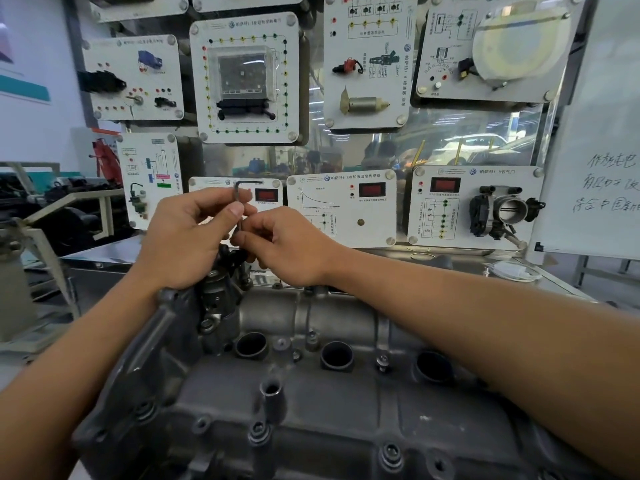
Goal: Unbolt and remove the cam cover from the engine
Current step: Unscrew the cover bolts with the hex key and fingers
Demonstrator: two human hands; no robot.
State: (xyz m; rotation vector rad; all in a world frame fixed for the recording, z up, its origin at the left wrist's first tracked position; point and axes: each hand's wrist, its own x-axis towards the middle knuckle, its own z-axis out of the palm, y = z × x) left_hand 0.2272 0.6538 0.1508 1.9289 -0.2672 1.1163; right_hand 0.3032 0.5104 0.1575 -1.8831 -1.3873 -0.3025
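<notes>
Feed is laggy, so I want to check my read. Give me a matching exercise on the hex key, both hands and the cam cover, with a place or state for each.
Things:
1. hex key
2. left hand
3. right hand
4. cam cover

States:
A. pinches the key's lower shaft
B. upright, short arm on top
C. on the engine, below both forearms
D. holds the key's upper shaft

Pairs: 1-B, 2-D, 3-A, 4-C

White square training panels (244,77) hang behind the steel bench (464,263); the lower-right one carries a grey metal throttle body (510,211), beside a handwritten whiteboard (602,181).
</notes>
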